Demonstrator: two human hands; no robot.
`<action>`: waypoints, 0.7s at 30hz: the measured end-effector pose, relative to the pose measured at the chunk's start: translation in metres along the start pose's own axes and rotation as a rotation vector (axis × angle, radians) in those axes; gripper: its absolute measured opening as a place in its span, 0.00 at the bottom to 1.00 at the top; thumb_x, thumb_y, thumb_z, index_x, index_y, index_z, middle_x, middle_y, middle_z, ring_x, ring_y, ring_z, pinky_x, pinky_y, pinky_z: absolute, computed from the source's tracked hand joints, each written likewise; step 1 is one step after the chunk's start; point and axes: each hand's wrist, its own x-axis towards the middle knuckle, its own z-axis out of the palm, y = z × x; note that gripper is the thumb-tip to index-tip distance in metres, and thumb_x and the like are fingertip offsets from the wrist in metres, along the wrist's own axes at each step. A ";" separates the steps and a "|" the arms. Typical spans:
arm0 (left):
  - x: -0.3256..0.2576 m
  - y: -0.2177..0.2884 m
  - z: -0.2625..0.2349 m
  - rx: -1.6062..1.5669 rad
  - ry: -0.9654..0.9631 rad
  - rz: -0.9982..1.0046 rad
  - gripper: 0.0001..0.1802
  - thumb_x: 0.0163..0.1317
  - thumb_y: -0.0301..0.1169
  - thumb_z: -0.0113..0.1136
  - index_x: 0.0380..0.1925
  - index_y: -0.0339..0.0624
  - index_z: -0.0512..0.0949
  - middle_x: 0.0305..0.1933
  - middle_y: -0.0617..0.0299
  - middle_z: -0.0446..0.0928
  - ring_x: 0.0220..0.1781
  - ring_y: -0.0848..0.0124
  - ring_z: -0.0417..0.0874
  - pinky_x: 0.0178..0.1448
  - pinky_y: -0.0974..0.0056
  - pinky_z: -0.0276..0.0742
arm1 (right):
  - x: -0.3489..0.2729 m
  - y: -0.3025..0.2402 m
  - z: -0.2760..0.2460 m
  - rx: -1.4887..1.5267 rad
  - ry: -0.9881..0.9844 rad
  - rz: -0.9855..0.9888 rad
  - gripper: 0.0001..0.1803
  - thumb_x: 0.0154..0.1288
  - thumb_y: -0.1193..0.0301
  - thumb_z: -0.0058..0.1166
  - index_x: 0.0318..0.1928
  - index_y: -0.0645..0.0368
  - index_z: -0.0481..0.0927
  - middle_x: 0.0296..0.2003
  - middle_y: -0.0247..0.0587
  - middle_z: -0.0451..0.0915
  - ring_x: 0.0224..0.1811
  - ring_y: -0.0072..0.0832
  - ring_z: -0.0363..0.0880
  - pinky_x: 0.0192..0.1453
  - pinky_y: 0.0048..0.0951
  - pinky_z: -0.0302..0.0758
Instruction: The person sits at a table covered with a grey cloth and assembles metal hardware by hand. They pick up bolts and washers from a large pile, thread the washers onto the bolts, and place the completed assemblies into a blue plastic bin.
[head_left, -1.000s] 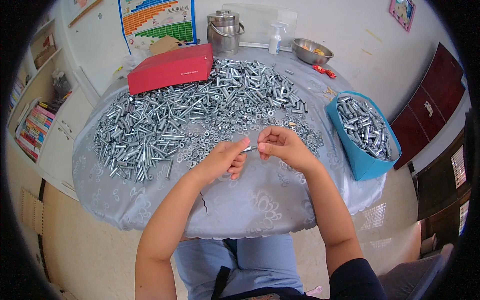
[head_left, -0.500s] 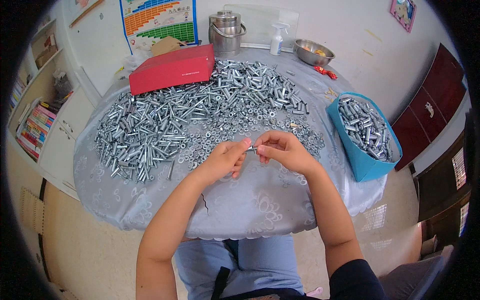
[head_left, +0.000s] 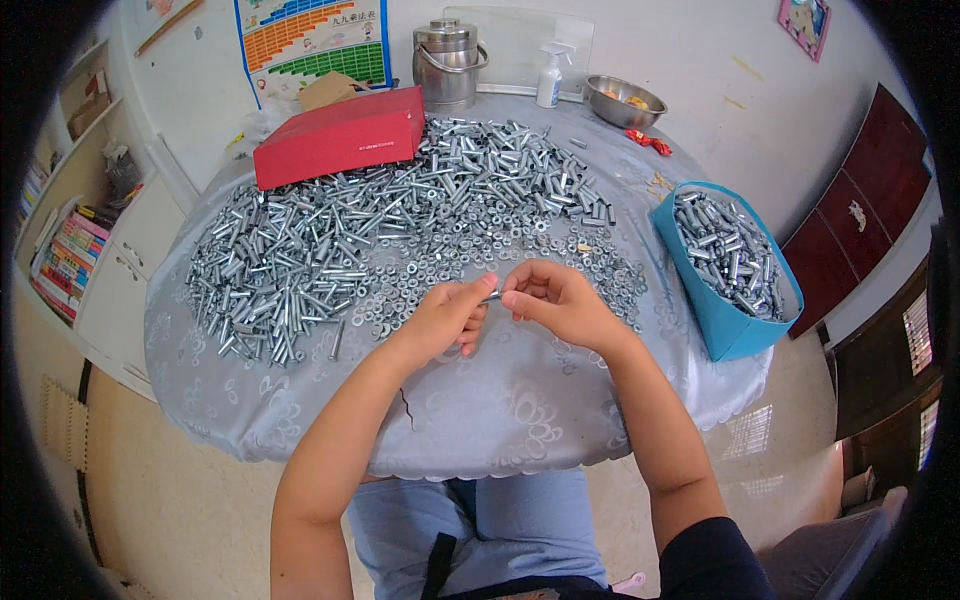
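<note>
Over the near part of the table, my left hand (head_left: 446, 322) is closed around a small metal bolt (head_left: 493, 296), its end sticking out past the thumb. Thumb and fingers of my right hand (head_left: 556, 306) pinch at that end; whether a nut or washer sits between them is hidden. Just beyond both hands lie loose nuts and washers (head_left: 440, 268). To the left spreads a heap of long bolts (head_left: 265, 275), with one bolt (head_left: 337, 340) lying apart at its near edge. Short metal sleeves (head_left: 510, 170) are piled farther back.
A teal fabric bin (head_left: 735, 343) full of assembled metal fasteners stands at the right edge. A red box lid (head_left: 340, 140) rests on the heap's far left. Behind are a steel pot (head_left: 446, 75), a spray bottle (head_left: 550, 78) and a steel bowl (head_left: 640, 112). Grey cloth (head_left: 500, 400) covers the table.
My right fingers have shifted slightly at the bolt's end, and the gap between the hands looks a little different. The view has moved slightly; the heaps look unchanged.
</note>
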 end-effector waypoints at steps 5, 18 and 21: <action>0.001 -0.002 -0.005 -0.014 0.002 0.014 0.30 0.63 0.56 0.40 0.10 0.51 0.53 0.11 0.71 0.52 0.12 0.78 0.56 0.19 0.68 0.62 | 0.001 -0.001 -0.011 -0.139 0.100 -0.031 0.09 0.60 0.72 0.54 0.39 0.64 0.75 0.32 0.32 0.76 0.34 0.18 0.74 0.40 0.21 0.71; 0.002 0.001 -0.012 -0.063 0.049 0.054 0.30 0.64 0.56 0.38 0.09 0.51 0.52 0.10 0.71 0.51 0.12 0.78 0.56 0.20 0.68 0.62 | -0.018 0.028 -0.093 -1.005 0.500 0.089 0.14 0.53 0.76 0.52 0.43 0.62 0.78 0.42 0.55 0.77 0.44 0.47 0.75 0.51 0.39 0.69; 0.002 0.001 -0.014 -0.084 0.064 0.060 0.30 0.64 0.55 0.39 0.09 0.51 0.51 0.11 0.71 0.51 0.12 0.78 0.55 0.20 0.68 0.61 | -0.020 0.037 -0.095 -1.010 0.517 0.074 0.15 0.53 0.76 0.52 0.43 0.62 0.78 0.42 0.54 0.76 0.45 0.47 0.74 0.52 0.40 0.69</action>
